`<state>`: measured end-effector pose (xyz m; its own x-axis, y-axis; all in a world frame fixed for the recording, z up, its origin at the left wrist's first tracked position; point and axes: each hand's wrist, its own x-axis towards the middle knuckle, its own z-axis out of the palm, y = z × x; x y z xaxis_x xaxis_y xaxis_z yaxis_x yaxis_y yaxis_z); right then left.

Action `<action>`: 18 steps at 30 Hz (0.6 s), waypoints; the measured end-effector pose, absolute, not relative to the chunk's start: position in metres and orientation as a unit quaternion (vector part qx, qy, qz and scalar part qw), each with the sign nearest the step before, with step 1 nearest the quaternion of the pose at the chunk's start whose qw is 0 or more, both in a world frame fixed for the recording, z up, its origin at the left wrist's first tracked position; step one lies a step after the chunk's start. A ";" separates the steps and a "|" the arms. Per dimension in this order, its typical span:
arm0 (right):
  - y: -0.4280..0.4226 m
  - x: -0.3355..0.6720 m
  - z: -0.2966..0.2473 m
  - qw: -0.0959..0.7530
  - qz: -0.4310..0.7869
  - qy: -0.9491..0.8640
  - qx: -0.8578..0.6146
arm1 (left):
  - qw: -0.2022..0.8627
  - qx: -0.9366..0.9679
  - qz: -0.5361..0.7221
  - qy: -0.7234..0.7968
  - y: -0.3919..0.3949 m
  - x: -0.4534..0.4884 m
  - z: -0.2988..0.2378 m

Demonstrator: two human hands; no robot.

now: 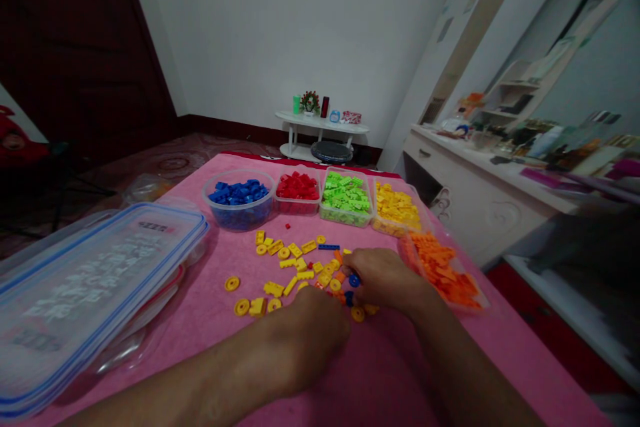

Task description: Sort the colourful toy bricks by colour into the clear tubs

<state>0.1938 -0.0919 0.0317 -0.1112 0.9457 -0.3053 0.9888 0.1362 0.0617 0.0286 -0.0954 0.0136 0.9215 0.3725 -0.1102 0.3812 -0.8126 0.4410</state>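
Loose toy bricks, mostly yellow with some orange and a blue strip, lie scattered on a pink cloth. My left hand rests knuckles up at the near edge of the pile; its fingers are curled under and hidden. My right hand is closed in a pinch over the pile's right side, with a small blue round piece at its fingertips. A yellow round piece lies just below that hand.
Behind the pile stand tubs of blue, red, green and yellow bricks, with an orange-brick tray at the right. Stacked clear lids with blue rims lie left. A white dresser stands right.
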 end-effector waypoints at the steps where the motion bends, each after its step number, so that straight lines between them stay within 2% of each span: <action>1: -0.092 0.192 0.031 0.135 -0.077 0.749 0.644 | 0.202 0.960 -0.052 0.188 -0.094 0.027 0.021; 2: -0.093 0.189 0.031 0.132 -0.077 0.756 0.636 | 0.168 0.965 -0.090 0.177 -0.091 0.024 0.029; 4: -0.093 0.186 0.031 0.130 -0.082 0.767 0.623 | 0.180 0.963 -0.101 0.175 -0.077 0.019 0.044; 7: -0.094 0.184 0.031 0.138 -0.093 0.764 0.623 | 0.208 0.943 0.037 0.256 -0.044 0.018 0.047; 10: -0.094 0.186 0.029 0.126 -0.107 0.762 0.626 | 0.148 0.909 0.156 0.357 -0.014 0.030 0.026; 18: -0.091 0.195 0.025 0.096 -0.131 0.755 0.635 | 0.089 0.916 0.099 0.380 -0.006 0.049 -0.008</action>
<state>0.1954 -0.0905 0.0253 -0.1747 0.9338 -0.3122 0.9844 0.1588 -0.0760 0.0491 -0.0057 -0.0082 0.6923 0.7128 0.1125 0.6775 -0.6957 0.2386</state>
